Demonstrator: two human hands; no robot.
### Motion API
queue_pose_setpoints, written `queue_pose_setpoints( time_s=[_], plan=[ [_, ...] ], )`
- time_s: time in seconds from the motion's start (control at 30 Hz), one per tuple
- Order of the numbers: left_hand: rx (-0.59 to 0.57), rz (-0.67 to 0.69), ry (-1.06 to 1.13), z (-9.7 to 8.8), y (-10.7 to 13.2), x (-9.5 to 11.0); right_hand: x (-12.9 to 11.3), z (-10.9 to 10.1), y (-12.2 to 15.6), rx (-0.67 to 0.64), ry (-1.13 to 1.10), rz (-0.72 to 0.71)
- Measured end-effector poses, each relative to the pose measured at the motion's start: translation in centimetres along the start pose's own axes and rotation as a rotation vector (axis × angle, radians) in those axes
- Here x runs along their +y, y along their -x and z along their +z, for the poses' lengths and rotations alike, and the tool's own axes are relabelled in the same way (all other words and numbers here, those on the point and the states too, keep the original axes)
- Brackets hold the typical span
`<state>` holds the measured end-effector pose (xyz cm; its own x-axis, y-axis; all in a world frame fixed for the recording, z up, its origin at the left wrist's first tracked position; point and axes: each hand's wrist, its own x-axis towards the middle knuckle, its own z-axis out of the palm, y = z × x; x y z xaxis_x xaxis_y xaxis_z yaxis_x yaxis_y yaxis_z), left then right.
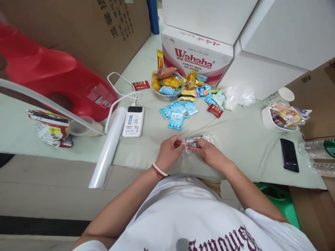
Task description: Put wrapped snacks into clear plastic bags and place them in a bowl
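Observation:
A crinkled clear plastic bag (193, 141) with something dark and shiny inside lies at the front of the table, under my hands. My left hand (170, 149) pinches the bag's left end, close to a small white loop (187, 149). From the other side, my right hand (211, 153) grips the bag with its fingers closed on it. Just beyond my hands are several blue snack packets (176, 120). Behind them a clear bowl (167, 96) holds wrapped snacks, with a red packet (215, 111) and crumpled clear plastic (237, 97) to its right.
A white power bank (133, 122) with a cable and a long clear-wrapped roll (108, 150) lie left. A red jug (60, 76) stands farther left. Right are a white snack tub (267, 118), a black phone (289, 155) and bottles (314, 149). A Wahaba-marked carton (196, 55) stands behind.

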<state>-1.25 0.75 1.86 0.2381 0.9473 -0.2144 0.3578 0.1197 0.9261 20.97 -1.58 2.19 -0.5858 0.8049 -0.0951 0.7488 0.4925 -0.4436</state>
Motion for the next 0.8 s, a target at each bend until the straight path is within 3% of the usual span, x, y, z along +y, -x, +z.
queue_pose_setpoints(
  time_s=[0.07,0.2,0.3,0.4,0.47,0.57,0.7,0.8],
  plan=[
    [-0.047,0.056,-0.047,1.7,-1.0,0.7,-0.2,0.0,0.3,0.048,-0.047,-0.013],
    [-0.040,0.218,-0.468,4.1,-2.1,1.3,0.3,0.2,1.7,0.169,-0.285,-0.021],
    [-0.010,0.226,-0.678,4.7,-1.9,1.3,1.7,1.2,2.7,0.456,-0.301,0.297],
    [0.102,0.222,-0.726,4.7,-2.0,0.8,3.5,2.3,3.2,0.673,-0.035,0.632],
    [0.171,0.199,-0.711,4.7,-2.2,0.3,4.5,2.6,3.3,0.654,0.045,0.674],
    [0.164,0.193,-0.675,4.6,-2.7,-0.3,4.4,1.8,3.4,0.623,-0.038,0.610],
    [0.135,0.232,-0.656,5.0,-2.6,-0.1,1.0,0.4,2.5,0.567,-0.169,0.546],
    [0.084,0.231,-0.627,5.4,-2.3,0.1,-1.8,0.8,1.0,0.452,-0.156,0.446]
  ],
)
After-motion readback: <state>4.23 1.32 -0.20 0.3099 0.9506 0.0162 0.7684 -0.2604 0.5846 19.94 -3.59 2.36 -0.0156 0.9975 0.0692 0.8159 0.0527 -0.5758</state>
